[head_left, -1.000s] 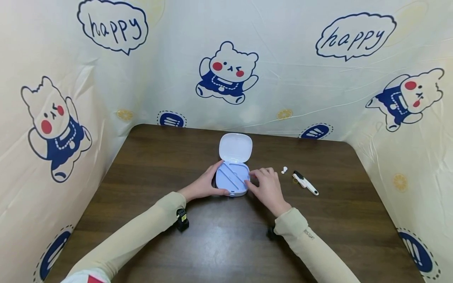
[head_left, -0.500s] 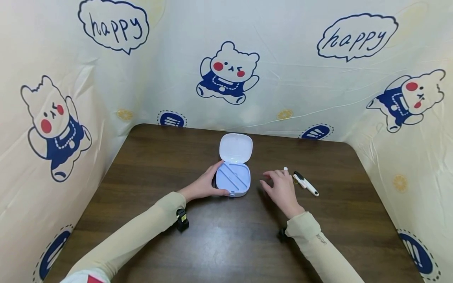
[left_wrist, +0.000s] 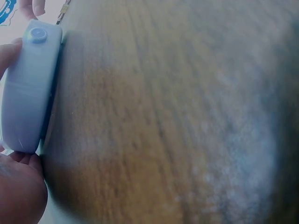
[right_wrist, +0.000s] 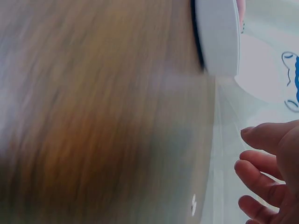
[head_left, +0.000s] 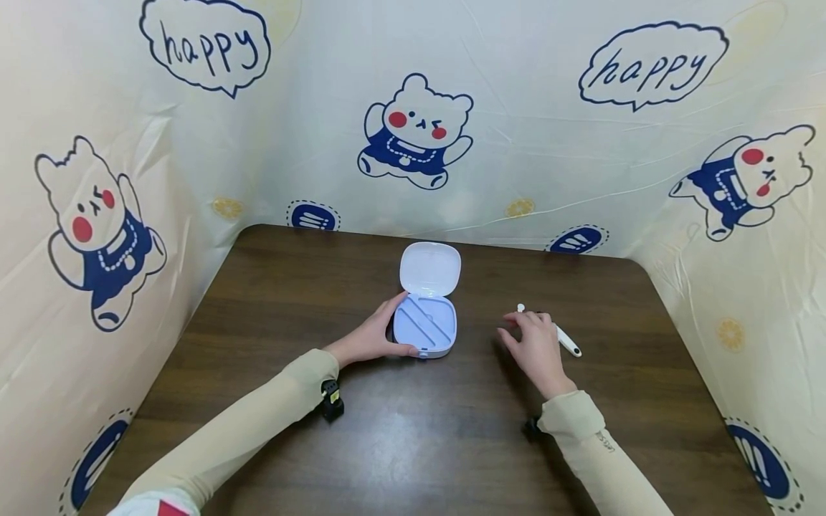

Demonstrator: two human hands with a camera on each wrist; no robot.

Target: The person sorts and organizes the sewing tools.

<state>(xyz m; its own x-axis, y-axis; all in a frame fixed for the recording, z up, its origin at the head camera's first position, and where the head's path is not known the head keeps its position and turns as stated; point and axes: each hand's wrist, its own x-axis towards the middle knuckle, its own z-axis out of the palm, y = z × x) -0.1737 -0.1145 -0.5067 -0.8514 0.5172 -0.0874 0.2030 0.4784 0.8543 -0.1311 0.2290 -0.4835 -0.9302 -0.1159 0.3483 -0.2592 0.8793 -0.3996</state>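
Observation:
A light blue case [head_left: 424,324] stands on the table with its white lid [head_left: 430,268] raised at the back. Diagonal ridges cross its inside. My left hand [head_left: 373,337] grips the case from the left, thumb at the front corner; in the left wrist view the button side of the case [left_wrist: 32,88] shows between thumb and fingers. To the right of the case, my right hand [head_left: 535,352] hangs over the table with loosely bent fingers and nothing held. Just beyond its fingertips lies a small white piece [head_left: 520,307], too small to tell. A white pen-like tool [head_left: 568,341] is partly hidden behind this hand.
The dark wooden table [head_left: 400,444] has a printed curtain [head_left: 516,143] around its back and sides. A black wrist camera [head_left: 332,401] is strapped at the left cuff.
My right hand has let go of the case's right side and moved right, now covering part of the pen-like tool. The left hand and the case have stayed in place.

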